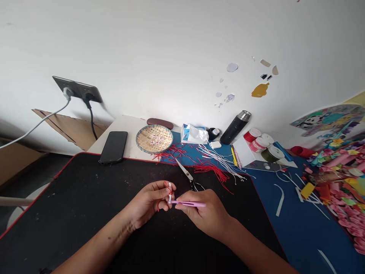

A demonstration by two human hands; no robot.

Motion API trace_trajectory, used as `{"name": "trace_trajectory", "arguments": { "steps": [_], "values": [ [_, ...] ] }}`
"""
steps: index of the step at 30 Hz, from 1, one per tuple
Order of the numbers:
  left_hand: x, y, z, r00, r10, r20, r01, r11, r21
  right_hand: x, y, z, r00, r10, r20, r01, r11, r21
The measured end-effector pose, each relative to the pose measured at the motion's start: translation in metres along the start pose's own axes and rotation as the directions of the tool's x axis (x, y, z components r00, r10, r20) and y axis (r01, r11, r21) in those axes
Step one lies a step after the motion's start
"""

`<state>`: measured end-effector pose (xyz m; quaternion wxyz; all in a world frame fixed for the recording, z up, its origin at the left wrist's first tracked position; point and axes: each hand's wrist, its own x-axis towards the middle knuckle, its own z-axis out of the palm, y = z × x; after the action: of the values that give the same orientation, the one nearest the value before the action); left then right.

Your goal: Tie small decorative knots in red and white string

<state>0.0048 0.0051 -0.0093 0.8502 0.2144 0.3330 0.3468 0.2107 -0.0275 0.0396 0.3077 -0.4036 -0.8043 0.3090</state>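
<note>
Head view: left hand [148, 203] pinches red cord [166, 185] and a white strip [170, 194], right hand [203, 213] grips a pink plastic tool [189, 204]; a loosened pinch could let the cord slip.

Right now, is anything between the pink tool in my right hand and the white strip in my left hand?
Nothing visible: the pink tool in your right hand reaches the white strip in your left hand.

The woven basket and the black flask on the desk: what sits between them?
In the head view, a blue-and-white packet with crumpled plastic and a small black object sit between the woven basket and the black flask.
</note>
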Motion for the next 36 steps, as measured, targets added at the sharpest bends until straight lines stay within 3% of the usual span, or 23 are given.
{"name": "trace_trajectory", "arguments": {
  "steps": [5, 8, 11, 13, 17, 20, 30, 36],
  "values": [
    [-0.002, 0.001, 0.001, 0.998, 0.028, 0.062, -0.035, 0.993, 0.109, 0.003, -0.003, -0.005, 0.975, 0.214, 0.059, -0.220, 0.966, 0.134],
    [-0.003, 0.002, 0.003, 0.995, 0.029, 0.099, -0.046, 0.984, 0.173, 0.006, -0.001, -0.007, 0.927, 0.347, 0.144, -0.372, 0.900, 0.227],
    [-0.005, 0.002, 0.006, 0.993, 0.015, 0.117, -0.043, 0.970, 0.238, 0.006, 0.006, -0.007, 0.802, 0.506, 0.318, -0.596, 0.719, 0.358],
    [-0.007, 0.002, 0.007, 0.992, 0.000, 0.122, -0.033, 0.962, 0.270, 0.006, 0.011, -0.006, 0.722, 0.544, 0.428, -0.692, 0.577, 0.433],
    [-0.008, -0.001, 0.008, 0.993, -0.038, 0.113, -0.003, 0.942, 0.336, 0.005, 0.018, -0.003, 0.639, 0.561, 0.526, -0.760, 0.353, 0.545],
    [-0.010, -0.002, 0.010, 0.993, -0.065, 0.101, 0.025, 0.935, 0.353, 0.003, 0.022, -0.001, 0.578, 0.563, 0.591, -0.798, 0.238, 0.554],
    [-0.019, 0.012, 0.010, 0.976, -0.134, 0.172, 0.084, 0.960, 0.268, -0.003, 0.031, -0.002, 0.547, 0.519, 0.657, -0.811, 0.135, 0.569],
    [-0.023, 0.014, 0.007, 0.938, -0.140, 0.318, 0.039, 0.952, 0.304, -0.007, 0.029, -0.002, 0.540, 0.520, 0.662, -0.812, 0.113, 0.573]
  ]
}}
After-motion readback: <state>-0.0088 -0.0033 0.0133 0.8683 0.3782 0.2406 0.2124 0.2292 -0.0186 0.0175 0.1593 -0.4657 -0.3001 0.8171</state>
